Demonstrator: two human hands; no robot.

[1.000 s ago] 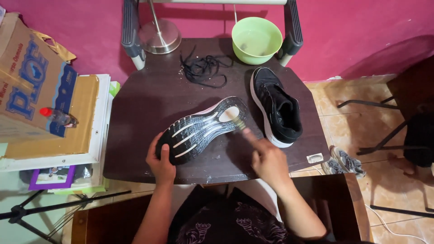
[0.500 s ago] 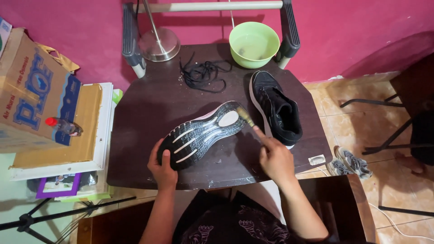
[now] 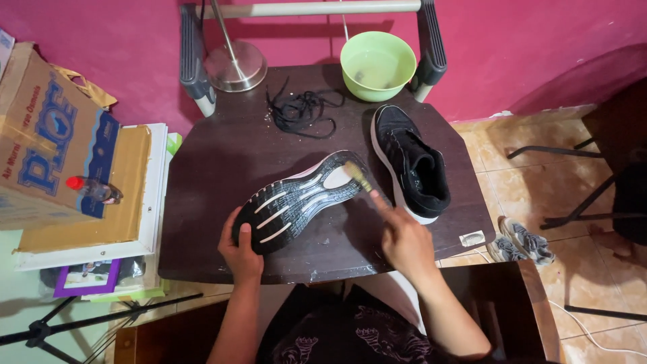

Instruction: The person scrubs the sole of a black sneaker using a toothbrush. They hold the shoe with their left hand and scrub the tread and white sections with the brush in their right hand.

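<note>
Head view. Left hand [image 3: 241, 249] wraps the toe of the upturned shoe [image 3: 300, 201], sole up, mid-table. Right hand [image 3: 404, 241] is closed on a small brush [image 3: 357, 172], bristles on the heel at 1 o'clock. Since a second ago the brush has stayed at the heel, the hand shifting slightly; scrubbing goes on there. Second shoe [image 3: 411, 162] lies just beside at 3 o'clock, near the table [image 3: 222, 162] edge. Laces [image 3: 301, 111] and green bowl [image 3: 378, 65] at 12. Open room at 10 o'clock.
</note>
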